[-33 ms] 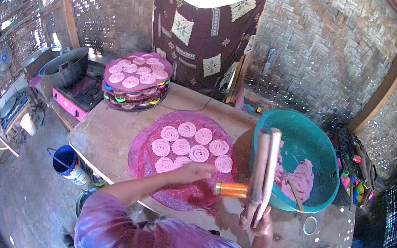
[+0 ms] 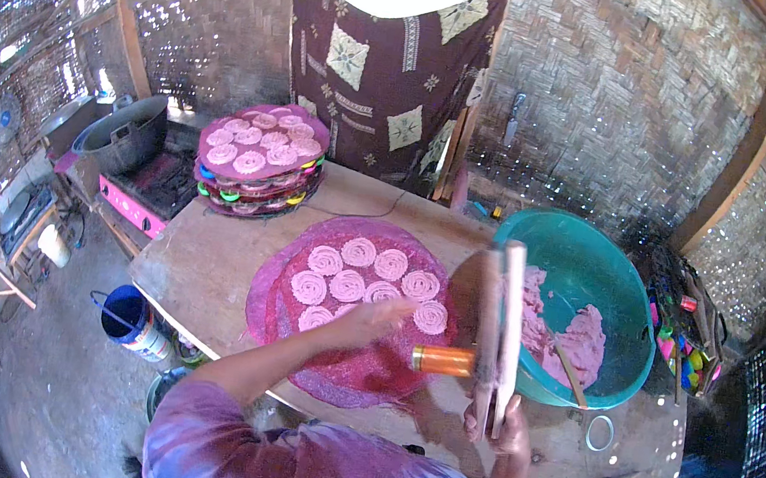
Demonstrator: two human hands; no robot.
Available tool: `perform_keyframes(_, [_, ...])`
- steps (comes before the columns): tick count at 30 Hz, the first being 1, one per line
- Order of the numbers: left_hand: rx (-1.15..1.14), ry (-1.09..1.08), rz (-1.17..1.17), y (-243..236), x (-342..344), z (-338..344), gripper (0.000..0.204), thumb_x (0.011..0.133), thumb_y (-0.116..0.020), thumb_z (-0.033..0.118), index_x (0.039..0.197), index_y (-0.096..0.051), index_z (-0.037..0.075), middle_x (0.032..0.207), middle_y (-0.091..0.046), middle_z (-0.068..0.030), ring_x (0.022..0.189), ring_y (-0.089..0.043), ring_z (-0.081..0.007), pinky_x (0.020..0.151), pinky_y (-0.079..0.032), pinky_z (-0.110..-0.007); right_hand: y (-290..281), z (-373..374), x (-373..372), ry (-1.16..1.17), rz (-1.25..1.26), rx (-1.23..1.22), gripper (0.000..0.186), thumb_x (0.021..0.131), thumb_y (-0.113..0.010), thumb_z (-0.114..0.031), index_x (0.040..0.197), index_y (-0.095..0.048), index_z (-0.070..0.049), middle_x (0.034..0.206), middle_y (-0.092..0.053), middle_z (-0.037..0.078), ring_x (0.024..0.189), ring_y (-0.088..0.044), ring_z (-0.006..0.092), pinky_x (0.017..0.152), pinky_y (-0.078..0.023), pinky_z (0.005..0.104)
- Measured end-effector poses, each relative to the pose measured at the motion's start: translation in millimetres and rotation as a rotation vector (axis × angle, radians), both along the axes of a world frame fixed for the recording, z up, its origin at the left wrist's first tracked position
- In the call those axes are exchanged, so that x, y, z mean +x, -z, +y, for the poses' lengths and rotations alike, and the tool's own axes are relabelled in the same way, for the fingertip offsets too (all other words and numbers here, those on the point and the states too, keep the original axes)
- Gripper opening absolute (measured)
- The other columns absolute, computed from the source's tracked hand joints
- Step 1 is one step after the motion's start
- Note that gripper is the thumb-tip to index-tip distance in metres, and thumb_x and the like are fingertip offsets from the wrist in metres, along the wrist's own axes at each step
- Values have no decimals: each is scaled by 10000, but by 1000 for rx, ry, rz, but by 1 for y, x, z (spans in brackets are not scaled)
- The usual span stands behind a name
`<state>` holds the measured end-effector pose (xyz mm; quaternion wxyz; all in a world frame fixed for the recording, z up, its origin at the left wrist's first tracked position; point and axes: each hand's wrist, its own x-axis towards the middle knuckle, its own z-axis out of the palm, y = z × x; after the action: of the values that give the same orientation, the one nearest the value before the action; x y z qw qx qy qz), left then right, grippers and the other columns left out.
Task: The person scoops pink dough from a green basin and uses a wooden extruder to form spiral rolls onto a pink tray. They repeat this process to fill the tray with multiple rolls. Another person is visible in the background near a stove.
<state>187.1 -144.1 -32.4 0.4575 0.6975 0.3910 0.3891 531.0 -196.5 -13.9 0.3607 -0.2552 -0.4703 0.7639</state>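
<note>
My right hand (image 2: 503,427) grips the lower end of a wooden hand press (image 2: 497,341). Two long, pale bars make up its body, standing nearly upright side by side. An orange metallic cylinder (image 2: 442,360) juts leftward from the bars, above the bare front right part of a round pink mat (image 2: 355,380). Swirled pink dough rosettes (image 2: 348,286) lie in rows on that mat. My left hand (image 2: 377,321) is open with fingers stretched out, slightly blurred, over the nearer rosettes and left of the cylinder. It hides some of them and holds nothing visible.
On the right stands a teal basin (image 2: 620,386) with pink dough (image 2: 582,343) and a wooden stick (image 2: 569,370). Stacked trays of rosettes (image 2: 259,150) occupy the table's far left. Beyond are a pink stove (image 2: 128,205) and a dark pot (image 2: 126,136). A blue bucket (image 2: 129,312) sits on the floor.
My left hand has shifted slightly up and right over the rosettes. The press's upper end has moved slightly left, still in my right hand.
</note>
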Motion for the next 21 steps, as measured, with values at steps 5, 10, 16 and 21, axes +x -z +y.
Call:
perform_keyframes(5, [1, 235, 625, -126, 26, -53, 676, 857, -700, 327, 1392, -430, 15, 1424, -450, -186, 1335, -419, -277, 1117, -326, -390, -54, 5, -18, -47, -494, 315, 619, 915, -514, -595, 1007, -666, -2, 751, -663, 118, 649, -641, 199, 584, -502, 347])
perform_keyframes(10, [-188, 201, 178, -102, 38, -97, 512, 885, -653, 292, 1278, -458, 28, 1244, -509, -160, 1110, -481, -271, 943, -387, -392, -111, 26, -51, -48, -852, 956, 425, 967, -496, -398, 816, -639, -28, 644, -562, 203, 577, -603, 303, 566, -450, 417])
perform_keyframes(16, [442, -60, 319, -122, 94, -83, 317, 932, -587, 286, 1111, -497, 40, 999, -583, -107, 800, -546, -239, 693, -461, -402, -99, 97, -65, -23, -556, 975, 440, 999, -443, -333, 745, -578, -1, 600, -477, 214, 600, -548, 362, 602, -433, 429])
perform_keyframes(21, [184, -134, 347, -130, 108, -63, 271, 938, -590, 292, 1033, -537, 45, 839, -627, -67, 679, -614, -217, 571, -521, -403, -190, 52, -115, 79, -70, 1724, 616, 995, -315, -543, 1204, -524, -2, 957, -602, 165, 780, -597, 322, 748, -481, 410])
